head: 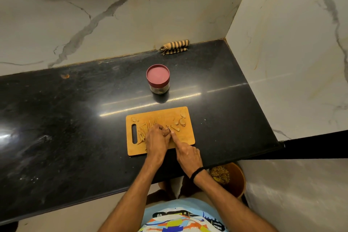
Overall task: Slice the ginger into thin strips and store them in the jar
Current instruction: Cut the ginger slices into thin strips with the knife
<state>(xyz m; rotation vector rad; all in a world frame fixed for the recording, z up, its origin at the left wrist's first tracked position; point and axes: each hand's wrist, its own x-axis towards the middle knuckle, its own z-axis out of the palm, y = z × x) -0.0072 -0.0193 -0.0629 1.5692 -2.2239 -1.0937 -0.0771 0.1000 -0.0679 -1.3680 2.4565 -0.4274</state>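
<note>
Ginger strips lie heaped on the left part of a wooden cutting board in the head view, with thicker ginger slices at its far right corner. The board sits near the front edge of the dark desk. The left hand rests on the board with its fingers curled down; what they pin is hidden. Just beside it, the right hand grips a knife, forefinger stretched along the blade, with only the tip showing. The jar, red lid on, stands farther back, apart from the board. A striped cloth lies against the far wall. A brown bin stands below the desk at the right.
</note>
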